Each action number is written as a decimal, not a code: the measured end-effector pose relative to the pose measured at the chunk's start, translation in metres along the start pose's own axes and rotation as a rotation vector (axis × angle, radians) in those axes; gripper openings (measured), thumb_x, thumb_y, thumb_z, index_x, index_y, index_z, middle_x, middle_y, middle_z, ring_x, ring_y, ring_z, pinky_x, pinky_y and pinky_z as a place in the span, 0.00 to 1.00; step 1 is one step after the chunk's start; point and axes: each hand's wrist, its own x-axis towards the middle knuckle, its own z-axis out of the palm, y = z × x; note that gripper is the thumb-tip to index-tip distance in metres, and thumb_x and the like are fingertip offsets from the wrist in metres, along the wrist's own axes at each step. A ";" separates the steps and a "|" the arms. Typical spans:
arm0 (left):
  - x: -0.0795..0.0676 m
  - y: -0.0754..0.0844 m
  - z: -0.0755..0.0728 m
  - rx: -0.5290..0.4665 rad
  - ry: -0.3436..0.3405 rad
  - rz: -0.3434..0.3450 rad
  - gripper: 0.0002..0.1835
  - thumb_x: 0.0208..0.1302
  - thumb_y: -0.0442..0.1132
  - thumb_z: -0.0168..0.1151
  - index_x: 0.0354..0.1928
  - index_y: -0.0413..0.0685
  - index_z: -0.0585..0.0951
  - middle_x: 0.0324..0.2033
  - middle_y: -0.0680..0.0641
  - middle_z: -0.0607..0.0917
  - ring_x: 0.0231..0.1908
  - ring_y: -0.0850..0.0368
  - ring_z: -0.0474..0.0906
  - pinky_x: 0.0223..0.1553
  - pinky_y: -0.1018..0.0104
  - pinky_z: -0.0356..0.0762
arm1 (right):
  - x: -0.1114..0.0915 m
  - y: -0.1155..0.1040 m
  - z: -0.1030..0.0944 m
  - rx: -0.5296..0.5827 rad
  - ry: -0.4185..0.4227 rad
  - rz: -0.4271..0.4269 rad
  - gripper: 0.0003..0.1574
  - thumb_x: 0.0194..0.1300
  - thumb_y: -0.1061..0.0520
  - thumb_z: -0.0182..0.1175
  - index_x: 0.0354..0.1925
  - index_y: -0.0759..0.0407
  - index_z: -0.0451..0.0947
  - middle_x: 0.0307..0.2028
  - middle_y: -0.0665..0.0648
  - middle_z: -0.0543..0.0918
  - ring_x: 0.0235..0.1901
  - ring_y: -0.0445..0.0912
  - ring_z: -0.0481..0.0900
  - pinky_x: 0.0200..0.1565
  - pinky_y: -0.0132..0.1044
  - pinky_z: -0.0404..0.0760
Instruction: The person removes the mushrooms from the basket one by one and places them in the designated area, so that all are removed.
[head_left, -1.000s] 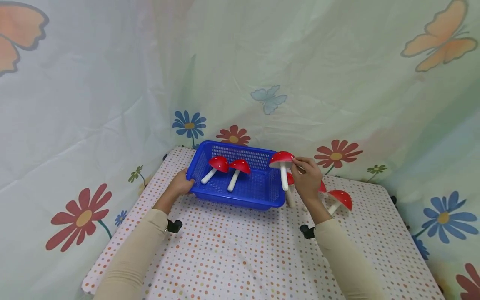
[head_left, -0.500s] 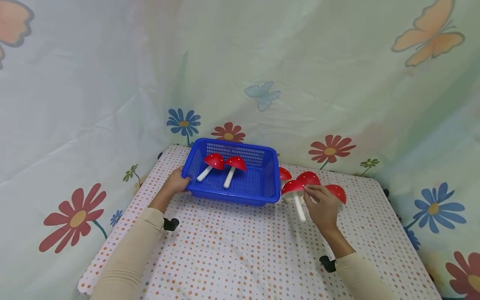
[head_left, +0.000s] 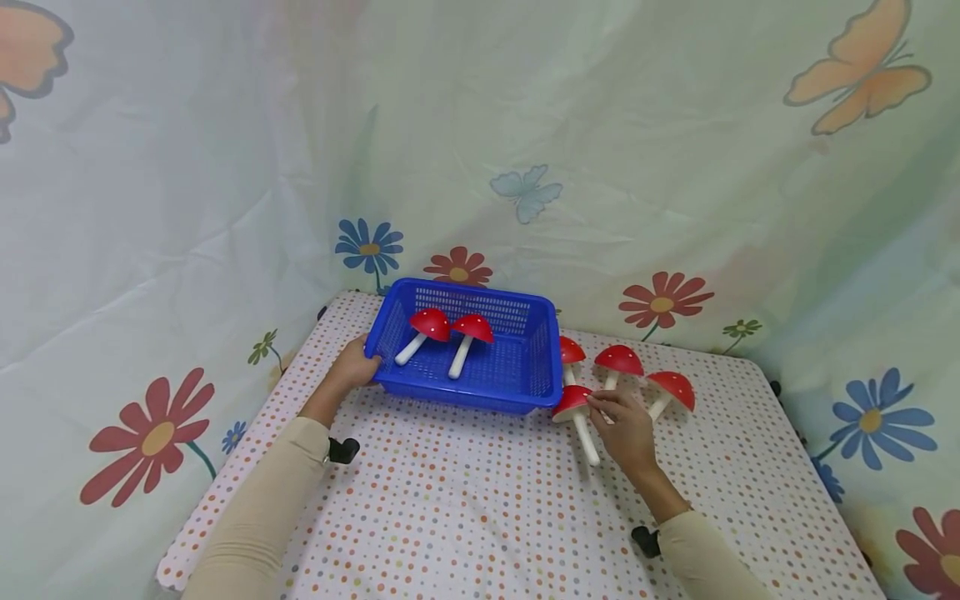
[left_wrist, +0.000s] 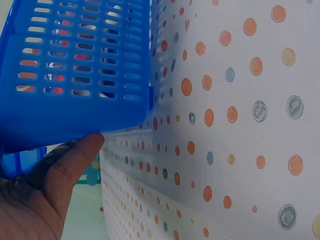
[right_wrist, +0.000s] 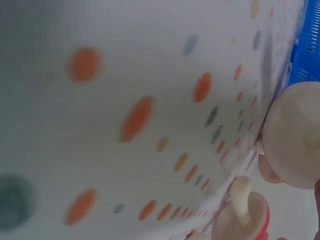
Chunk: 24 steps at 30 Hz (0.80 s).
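A blue plastic basket (head_left: 480, 396) stands at the back of the table, its left end gripped by my left hand (head_left: 354, 363). In the left wrist view the thumb (left_wrist: 75, 162) lies along the lower edge of the basket's slotted wall (left_wrist: 95, 112). Two toy mushrooms, red-capped with white dots and white stems, lie inside: one left (head_left: 431, 323), one beside it (head_left: 472, 327). My right hand (head_left: 626, 429) pinches the cap edge of another toy mushroom (head_left: 572, 398) just outside the basket's front right corner, stem slanting toward me. Its pale cap underside (right_wrist: 292, 135) shows in the right wrist view.
Three more toy mushrooms lie right of the basket: one against its side (head_left: 572, 349), one behind my right hand (head_left: 619, 359), one farther right (head_left: 672, 388). A dotted cloth (head_left: 450, 500) covers the table. A flowered curtain (head_left: 637, 167) hangs close behind.
My right hand has carried the mushroom from the basket's right end down and toward me, then slightly left beside the front corner. The left hand keeps its grip on the basket.
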 end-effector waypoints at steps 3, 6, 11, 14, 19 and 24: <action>0.000 0.001 0.000 -0.003 -0.002 0.003 0.31 0.72 0.35 0.45 0.75 0.40 0.56 0.64 0.28 0.71 0.53 0.37 0.81 0.42 0.57 0.88 | -0.005 0.002 -0.002 -0.027 -0.043 -0.033 0.16 0.42 0.75 0.74 0.35 0.67 0.88 0.36 0.59 0.85 0.37 0.51 0.84 0.39 0.17 0.80; 0.001 0.002 0.000 -0.016 -0.004 -0.001 0.31 0.72 0.35 0.45 0.75 0.40 0.56 0.64 0.28 0.71 0.53 0.37 0.81 0.41 0.57 0.88 | -0.007 0.002 -0.007 -0.048 -0.074 -0.061 0.18 0.41 0.75 0.75 0.36 0.66 0.88 0.37 0.58 0.85 0.38 0.51 0.84 0.37 0.28 0.84; 0.001 0.001 -0.001 -0.021 -0.015 -0.011 0.31 0.73 0.35 0.44 0.76 0.40 0.54 0.64 0.27 0.70 0.53 0.37 0.81 0.40 0.58 0.88 | -0.012 0.002 -0.014 -0.061 -0.118 -0.050 0.18 0.42 0.74 0.75 0.36 0.64 0.88 0.38 0.56 0.84 0.38 0.50 0.84 0.40 0.28 0.84; 0.001 0.000 -0.002 -0.021 -0.018 -0.014 0.31 0.72 0.35 0.44 0.76 0.40 0.54 0.65 0.27 0.70 0.53 0.36 0.81 0.40 0.58 0.88 | -0.018 0.002 -0.017 -0.058 -0.139 -0.034 0.18 0.42 0.74 0.75 0.35 0.63 0.88 0.38 0.56 0.84 0.38 0.49 0.84 0.44 0.15 0.78; 0.001 -0.001 -0.001 -0.027 -0.013 -0.020 0.31 0.72 0.35 0.44 0.76 0.39 0.54 0.64 0.27 0.70 0.53 0.36 0.81 0.41 0.57 0.88 | -0.025 -0.002 -0.024 -0.047 -0.188 -0.005 0.19 0.41 0.74 0.76 0.33 0.60 0.86 0.38 0.55 0.82 0.38 0.49 0.85 0.42 0.16 0.79; 0.002 -0.001 0.000 -0.035 -0.016 -0.032 0.31 0.73 0.35 0.44 0.76 0.40 0.54 0.65 0.27 0.70 0.54 0.36 0.81 0.42 0.55 0.88 | -0.027 -0.006 -0.033 -0.092 -0.283 0.014 0.19 0.42 0.73 0.76 0.32 0.57 0.84 0.38 0.54 0.81 0.40 0.49 0.83 0.36 0.42 0.88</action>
